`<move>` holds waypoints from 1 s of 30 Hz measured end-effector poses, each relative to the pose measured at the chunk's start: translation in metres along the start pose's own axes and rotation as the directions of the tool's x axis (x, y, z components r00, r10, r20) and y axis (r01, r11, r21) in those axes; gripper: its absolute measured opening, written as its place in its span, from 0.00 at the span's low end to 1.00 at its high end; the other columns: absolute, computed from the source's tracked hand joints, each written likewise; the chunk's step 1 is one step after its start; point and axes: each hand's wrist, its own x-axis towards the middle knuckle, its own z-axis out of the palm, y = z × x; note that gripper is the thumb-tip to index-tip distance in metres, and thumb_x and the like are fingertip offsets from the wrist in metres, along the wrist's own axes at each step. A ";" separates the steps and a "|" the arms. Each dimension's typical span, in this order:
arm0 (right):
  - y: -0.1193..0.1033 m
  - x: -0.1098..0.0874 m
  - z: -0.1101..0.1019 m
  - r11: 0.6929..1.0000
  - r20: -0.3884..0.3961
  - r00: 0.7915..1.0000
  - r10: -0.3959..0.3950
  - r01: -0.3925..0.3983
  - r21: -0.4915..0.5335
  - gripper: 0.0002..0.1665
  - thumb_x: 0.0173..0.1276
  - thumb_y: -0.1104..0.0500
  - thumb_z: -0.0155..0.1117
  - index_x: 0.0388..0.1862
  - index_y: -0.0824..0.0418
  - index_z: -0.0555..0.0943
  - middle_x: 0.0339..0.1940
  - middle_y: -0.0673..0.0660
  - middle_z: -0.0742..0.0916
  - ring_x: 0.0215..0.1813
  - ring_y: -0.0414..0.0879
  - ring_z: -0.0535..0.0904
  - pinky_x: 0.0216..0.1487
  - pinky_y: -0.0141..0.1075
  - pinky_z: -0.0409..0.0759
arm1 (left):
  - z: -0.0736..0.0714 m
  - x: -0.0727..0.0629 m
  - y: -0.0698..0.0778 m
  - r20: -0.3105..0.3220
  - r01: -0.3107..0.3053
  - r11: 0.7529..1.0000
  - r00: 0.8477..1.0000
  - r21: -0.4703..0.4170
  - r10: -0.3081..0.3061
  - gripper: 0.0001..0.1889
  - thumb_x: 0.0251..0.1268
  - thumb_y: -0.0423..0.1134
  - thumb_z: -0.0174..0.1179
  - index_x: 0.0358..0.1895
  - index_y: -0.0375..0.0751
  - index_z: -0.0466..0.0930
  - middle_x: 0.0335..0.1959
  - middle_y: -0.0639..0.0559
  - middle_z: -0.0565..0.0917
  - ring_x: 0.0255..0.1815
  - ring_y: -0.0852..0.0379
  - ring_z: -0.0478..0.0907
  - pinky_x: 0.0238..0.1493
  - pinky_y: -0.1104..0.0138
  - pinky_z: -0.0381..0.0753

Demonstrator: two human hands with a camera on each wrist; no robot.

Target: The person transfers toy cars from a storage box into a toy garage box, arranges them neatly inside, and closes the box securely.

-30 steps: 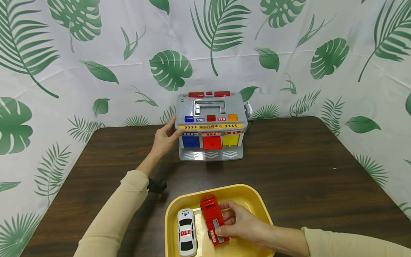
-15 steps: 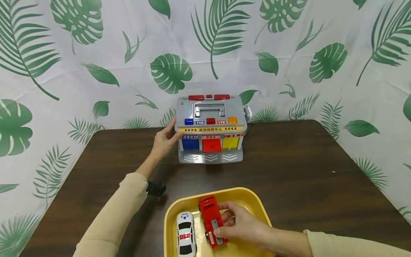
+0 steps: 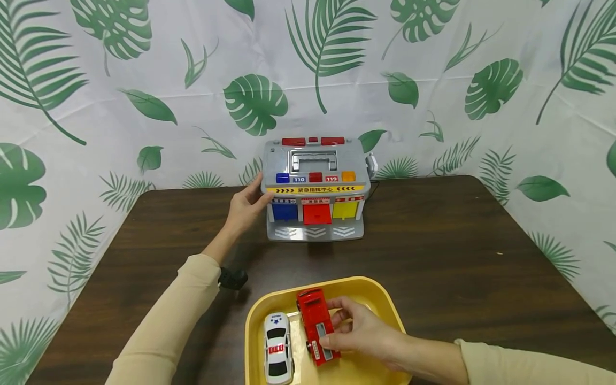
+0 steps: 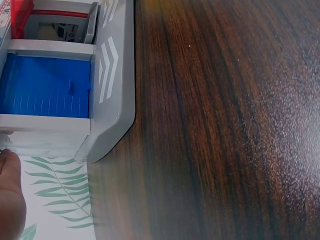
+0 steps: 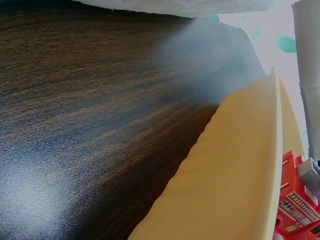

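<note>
In the head view my right hand (image 3: 368, 332) pinches a red toy fire truck (image 3: 317, 327) between thumb and fingers, over the yellow tray (image 3: 392, 307). A white toy police car (image 3: 277, 347) lies in the tray to its left. My left hand (image 3: 244, 207) rests against the left side of a grey toy emergency station (image 3: 315, 166), fingers along the side and thumb at the front edge. The station has blue (image 3: 285, 212), red (image 3: 317, 214) and yellow (image 3: 345, 210) garage doors. The red door is swung outward; the left wrist view shows the opening behind it.
A dark wood table (image 3: 433, 256) carries the tray at the front and the station at the back. Behind hangs a white leaf-print cloth (image 3: 192, 117). A black wrist camera (image 3: 233, 278) sits at my left wrist. The tray's wall (image 5: 235, 150) stands up in the right wrist view.
The fire truck and my right hand have shifted very slightly left and away from me. My left hand keeps its place on the station.
</note>
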 end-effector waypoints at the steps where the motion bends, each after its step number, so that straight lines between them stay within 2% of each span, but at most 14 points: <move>1: -0.001 0.000 0.000 1.000 0.000 1.000 0.001 -0.001 0.000 0.41 0.55 0.60 0.73 0.62 0.71 0.64 0.40 0.59 0.76 0.38 0.47 0.75 0.40 0.34 0.80 | 0.000 -0.001 0.004 0.003 0.003 1.000 1.000 -0.002 -0.003 0.33 0.65 0.36 0.59 0.70 0.38 0.56 0.67 0.41 0.66 0.62 0.47 0.71 0.54 0.73 0.76; 6: -0.004 0.000 0.000 1.000 0.000 1.000 0.006 -0.006 -0.001 0.40 0.56 0.59 0.72 0.63 0.70 0.64 0.41 0.59 0.76 0.39 0.47 0.76 0.41 0.35 0.80 | 0.001 -0.007 0.024 0.014 0.001 1.000 1.000 0.011 -0.001 0.32 0.65 0.33 0.58 0.70 0.32 0.55 0.67 0.37 0.65 0.61 0.43 0.71 0.52 0.75 0.77; 8: -0.005 0.000 -0.001 1.000 0.003 1.000 0.013 -0.013 0.005 0.40 0.56 0.59 0.72 0.63 0.70 0.64 0.42 0.59 0.76 0.39 0.47 0.76 0.42 0.35 0.80 | 0.001 -0.008 0.027 0.012 0.009 1.000 1.000 0.015 -0.009 0.32 0.65 0.32 0.57 0.70 0.32 0.55 0.67 0.37 0.65 0.61 0.44 0.72 0.51 0.77 0.77; 12: -0.006 -0.001 -0.001 1.000 0.009 1.000 0.028 -0.028 0.014 0.39 0.57 0.58 0.71 0.63 0.70 0.64 0.42 0.59 0.76 0.40 0.47 0.76 0.43 0.36 0.80 | 0.001 -0.009 0.029 0.002 0.017 0.999 1.000 0.032 -0.017 0.32 0.65 0.34 0.58 0.69 0.32 0.56 0.66 0.38 0.66 0.60 0.45 0.73 0.51 0.76 0.77; 20: -0.007 -0.002 -0.002 1.000 -0.002 1.000 0.002 -0.002 0.030 0.39 0.57 0.59 0.71 0.63 0.70 0.64 0.42 0.59 0.76 0.39 0.47 0.76 0.42 0.36 0.81 | 0.001 -0.010 0.029 -0.005 0.010 0.999 1.000 0.051 -0.010 0.31 0.65 0.34 0.58 0.69 0.33 0.57 0.66 0.38 0.67 0.59 0.46 0.73 0.52 0.73 0.77; 30: -0.009 -0.002 -0.003 1.000 -0.002 1.000 -0.002 0.002 0.029 0.39 0.58 0.58 0.70 0.63 0.70 0.63 0.45 0.59 0.77 0.40 0.47 0.77 0.44 0.38 0.82 | 0.001 -0.011 0.031 -0.007 0.023 0.998 1.000 0.054 -0.023 0.32 0.65 0.36 0.59 0.69 0.33 0.58 0.67 0.40 0.65 0.61 0.47 0.72 0.59 0.60 0.73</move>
